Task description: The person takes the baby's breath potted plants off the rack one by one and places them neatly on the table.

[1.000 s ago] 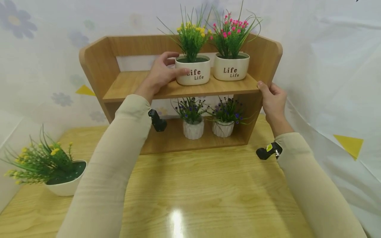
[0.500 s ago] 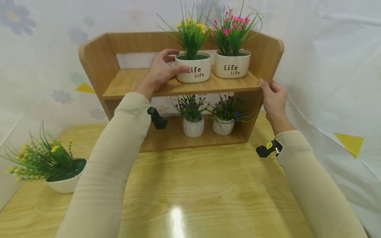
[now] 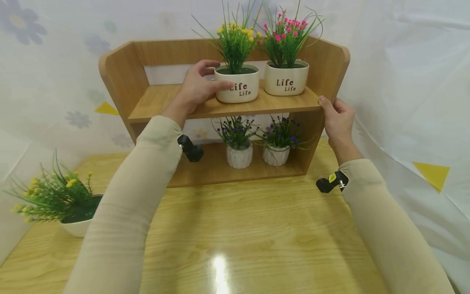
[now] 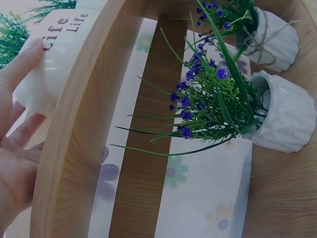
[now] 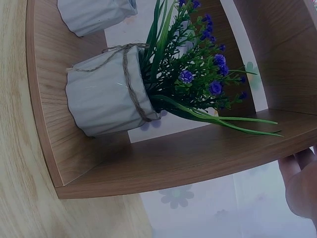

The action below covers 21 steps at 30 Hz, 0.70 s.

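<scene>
On the upper board of the wooden shelf [image 3: 165, 45], my left hand [image 3: 198, 86] holds the left end of a white oval flowerpot [image 3: 240, 90] with yellow flowers. The thumb lies across its front lettering, and the other fingers are round the back and side. Close to its right stands a similar white pot [image 3: 286, 81] with pink flowers. At the shelf's right side panel, my right hand [image 3: 338, 119] grips the edge, thumb on the front near the upper board. In the right wrist view only part of that hand shows, at the lower right corner.
Below, two white ribbed pots [image 3: 240, 156] with purple flowers stand on the lower board; one has twine [image 5: 131, 82] round it. A pot of yellow flowers [image 3: 78, 224] sits on the table [image 3: 235, 228] at left, partly behind my left sleeve. Patterned white sheeting hangs behind.
The left forearm and the yellow-flowered pot have shifted very slightly left. Both hands keep their hold, and the view has tilted a little.
</scene>
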Motion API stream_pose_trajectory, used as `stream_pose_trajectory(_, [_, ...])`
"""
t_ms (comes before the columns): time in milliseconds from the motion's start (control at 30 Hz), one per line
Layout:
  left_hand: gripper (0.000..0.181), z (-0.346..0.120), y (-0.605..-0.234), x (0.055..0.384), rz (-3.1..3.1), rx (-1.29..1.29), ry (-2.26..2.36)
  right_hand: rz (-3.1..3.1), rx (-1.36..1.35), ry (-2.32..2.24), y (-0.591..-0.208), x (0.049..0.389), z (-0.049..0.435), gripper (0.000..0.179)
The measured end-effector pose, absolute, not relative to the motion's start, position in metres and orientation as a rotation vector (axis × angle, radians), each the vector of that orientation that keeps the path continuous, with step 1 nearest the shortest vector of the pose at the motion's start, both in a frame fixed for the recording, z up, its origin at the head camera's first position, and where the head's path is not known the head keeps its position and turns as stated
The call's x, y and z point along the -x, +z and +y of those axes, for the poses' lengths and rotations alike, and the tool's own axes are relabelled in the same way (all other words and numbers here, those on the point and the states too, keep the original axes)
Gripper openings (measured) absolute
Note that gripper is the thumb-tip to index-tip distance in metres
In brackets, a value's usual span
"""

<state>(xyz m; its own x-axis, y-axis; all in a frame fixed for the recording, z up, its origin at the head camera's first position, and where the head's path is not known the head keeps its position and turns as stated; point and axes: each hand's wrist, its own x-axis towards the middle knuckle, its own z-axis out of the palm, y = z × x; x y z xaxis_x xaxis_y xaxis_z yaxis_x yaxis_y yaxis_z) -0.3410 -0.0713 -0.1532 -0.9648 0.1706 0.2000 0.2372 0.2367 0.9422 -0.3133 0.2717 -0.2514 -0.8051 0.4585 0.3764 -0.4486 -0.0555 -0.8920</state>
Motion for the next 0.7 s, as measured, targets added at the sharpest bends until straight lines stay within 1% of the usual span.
stream_pose_trajectory(467, [0.076,-0.078,-0.148,0.315,-2.409,0.368,-1.894,-1.626,0.027,1.92,-0.252,0.315,0.274,0.019])
stream_pose_trajectory(700, [0.073,-0.091,-0.153,0.299,-2.346,0.442,-1.864,-1.626,0.026,1.94,-0.249,0.315,0.274,0.021])
